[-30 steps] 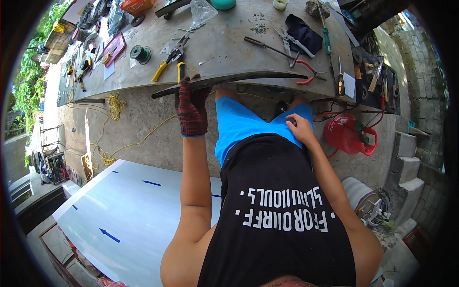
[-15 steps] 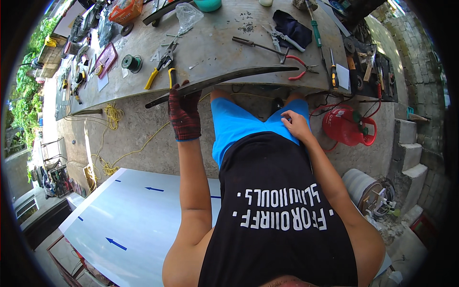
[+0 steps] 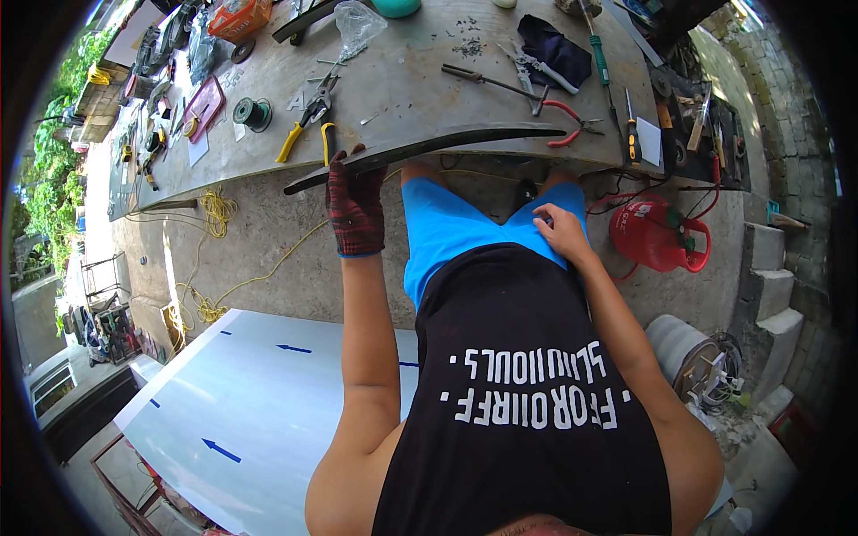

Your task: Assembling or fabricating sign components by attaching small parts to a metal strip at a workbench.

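Observation:
In a dark red and black glove, my left hand [image 3: 356,214] grips a long, curved black strip [image 3: 438,143] near its left end. The strip reaches rightward along the near edge of the workbench [image 3: 402,98], its far tip close to red-handled pliers [image 3: 565,121]. My bare right hand [image 3: 561,230] rests on my right thigh over the blue shorts, fingers loosely bent and apart, holding nothing. Yellow-handled cutters [image 3: 310,121] lie on the bench just beyond the gloved hand. What the strip is made of I cannot tell.
On the bench are a wire spool [image 3: 253,114], a soldering iron [image 3: 600,67], a screwdriver [image 3: 632,134], a dark cloth [image 3: 556,52] and a plastic bag [image 3: 359,29]. A red gas cylinder [image 3: 651,234] stands at the right. Yellow cord [image 3: 214,214] lies on the floor.
The whole view has shifted slightly. The black strip is tilted a little differently, still in my left hand. My right hand stays on my thigh.

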Tool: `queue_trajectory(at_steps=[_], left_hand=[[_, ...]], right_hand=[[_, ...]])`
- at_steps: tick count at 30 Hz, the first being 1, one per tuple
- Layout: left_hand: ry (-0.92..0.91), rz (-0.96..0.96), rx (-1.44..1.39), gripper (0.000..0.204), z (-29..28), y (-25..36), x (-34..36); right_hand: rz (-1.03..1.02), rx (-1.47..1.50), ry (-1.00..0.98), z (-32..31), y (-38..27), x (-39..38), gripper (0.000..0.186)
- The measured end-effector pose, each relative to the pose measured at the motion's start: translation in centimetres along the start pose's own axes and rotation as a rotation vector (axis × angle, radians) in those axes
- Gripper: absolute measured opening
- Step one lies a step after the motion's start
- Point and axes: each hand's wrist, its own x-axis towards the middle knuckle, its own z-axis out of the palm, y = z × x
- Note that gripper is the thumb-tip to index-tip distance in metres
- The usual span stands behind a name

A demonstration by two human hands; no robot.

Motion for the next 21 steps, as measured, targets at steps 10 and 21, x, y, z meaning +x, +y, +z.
queue_trajectory(at_steps=[10, 21], left_hand=[[0.123, -0.082, 0.036, 0.034, 0.0, -1.2, -0.2], [0.189, 0.032, 0.197, 0.043, 1.6, 0.4, 1.1]], right_hand=[[0.008, -0.032, -0.011, -0.2, -0.2, -0.1, 0.026], [0.053, -0.042, -0.011, -0.3, -0.3, 0.2, 0.027]])
